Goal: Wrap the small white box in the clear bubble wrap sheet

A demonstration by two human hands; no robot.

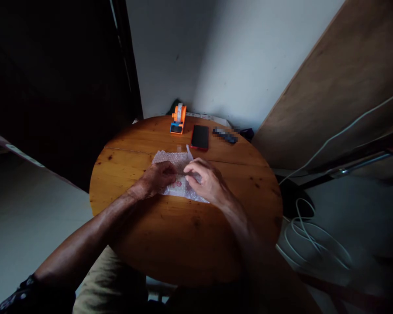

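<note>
1. The left hand (159,176) lies on the left half of a sheet of bubble wrap (170,158). Its fingers are curled tight into a near fist, and the knuckles press the sheet against the table (183,244). It seems to have a fold of the sheet bunched under the fingers.
2. The bubble wrap sits at the middle of the round wooden table, directly under both hands. Its long side runs from far left to near right. Between the hands, a flat thing with red print (177,185) shows through the bubbles, touching the left hand's fingers and just beside the right hand's fingertips.
3. The right hand (206,179) rests on the right half of the sheet with its fingers half bent and the tips pointing left towards the other hand. The thumb is hidden, so I cannot tell whether it pinches the sheet or only rests on it. Both hands are equally near the wrapped thing.
4. Beyond the sheet, at the far edge of the table, stand an orange tape dispenser (178,118), a dark phone (199,137) with a red rim, and a small dark object (225,135) too blurred to name.
5. Off the table to the right, a white cable (314,240) lies coiled on the floor.
</note>
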